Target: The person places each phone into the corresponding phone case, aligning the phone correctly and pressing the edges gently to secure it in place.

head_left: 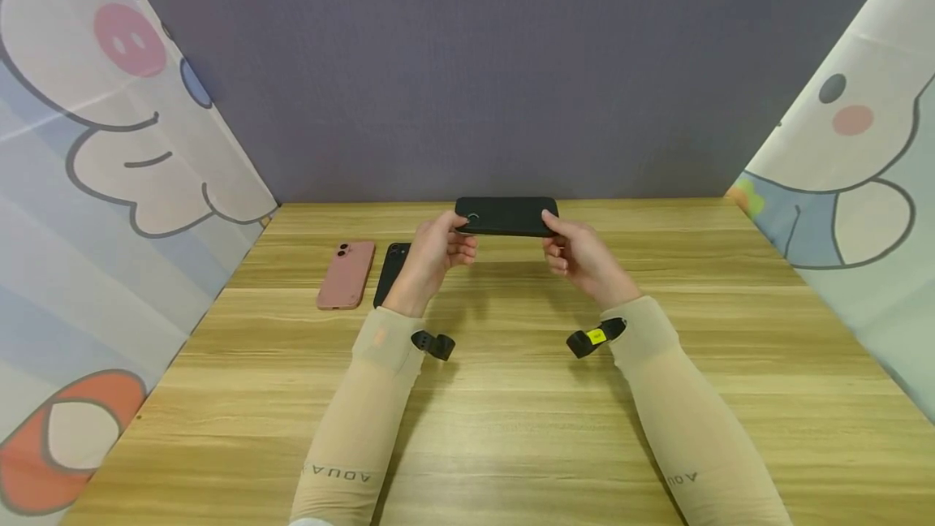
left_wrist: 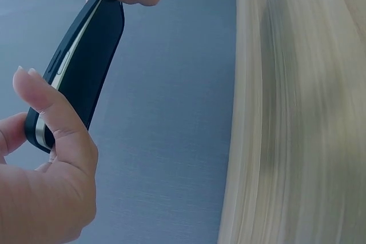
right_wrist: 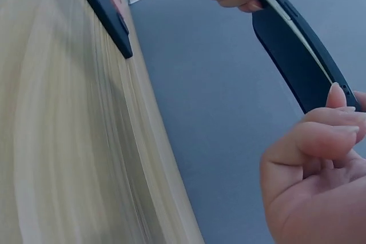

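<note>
A phone in a black case (head_left: 507, 216) is held up lengthwise near the back of the table, with its back and a round camera ring showing in the head view. My left hand (head_left: 441, 250) pinches one end, thumb on the back beside the ring. At the other end, my right hand (head_left: 584, 258) pinches with thumb and curled fingers. In the left wrist view the case's side wall (left_wrist: 71, 32) bows away from the phone, baring a pale strip of its edge (left_wrist: 64, 64). The dark screen (right_wrist: 291, 55) shows in the right wrist view.
A pink phone (head_left: 346, 275) lies at the left on the wooden table (head_left: 511, 428). Beside it lies a black phone (head_left: 390, 273), partly hidden by my left forearm. A grey panel (head_left: 504, 71) stands behind, with cartoon-printed curtains (head_left: 44, 226) at both sides.
</note>
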